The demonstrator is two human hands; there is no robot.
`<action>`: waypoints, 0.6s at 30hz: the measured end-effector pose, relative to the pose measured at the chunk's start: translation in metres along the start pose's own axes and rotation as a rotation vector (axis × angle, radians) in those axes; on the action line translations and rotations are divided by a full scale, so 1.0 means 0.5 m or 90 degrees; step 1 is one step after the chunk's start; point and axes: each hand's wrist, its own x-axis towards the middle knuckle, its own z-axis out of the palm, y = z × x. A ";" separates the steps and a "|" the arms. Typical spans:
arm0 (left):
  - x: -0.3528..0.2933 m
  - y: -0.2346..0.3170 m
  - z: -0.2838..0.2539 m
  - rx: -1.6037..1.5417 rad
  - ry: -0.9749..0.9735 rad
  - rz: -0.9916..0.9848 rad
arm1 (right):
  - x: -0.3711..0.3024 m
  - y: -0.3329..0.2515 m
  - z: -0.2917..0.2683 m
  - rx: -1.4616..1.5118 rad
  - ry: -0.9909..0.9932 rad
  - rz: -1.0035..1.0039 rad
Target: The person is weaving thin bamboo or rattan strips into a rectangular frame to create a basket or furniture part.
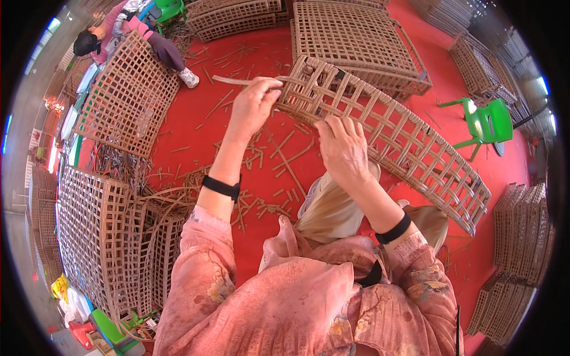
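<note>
A long brown woven lattice panel (404, 133), basket-like with open squares, slants from the upper middle down to the right, over my knees. Near its upper left end, my left hand (252, 110) is closed with the fingers pinched on a pale flat strip (230, 80). That strip's loose end points left, and its other end runs to the panel's corner. My right hand (344, 145) curls over the panel's near edge, fingertips among the woven strips. The thumb of the right hand is mostly hidden.
Cut strips (285, 157) litter the red floor (196, 136). Woven pieces (113, 231) stand at the left, and more are stacked (356, 44) ahead and at the right. A green chair (490, 121) stands at the right. Another person (166, 50) sits at the upper left beside a lattice panel.
</note>
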 end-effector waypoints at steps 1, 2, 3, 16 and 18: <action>0.000 -0.013 0.005 0.019 -0.022 -0.026 | 0.010 -0.006 0.008 -0.025 -0.014 -0.015; 0.006 -0.027 0.010 0.037 -0.043 -0.051 | 0.020 -0.010 0.014 -0.051 -0.028 -0.029; 0.018 -0.031 0.010 0.036 -0.044 -0.050 | 0.028 -0.011 0.019 -0.090 -0.037 -0.040; 0.050 -0.126 -0.068 0.194 -0.095 0.058 | 0.077 -0.041 0.045 -0.251 -0.186 -0.011; 0.042 -0.137 -0.080 0.214 -0.053 -0.010 | 0.082 -0.047 0.049 -0.265 -0.200 -0.021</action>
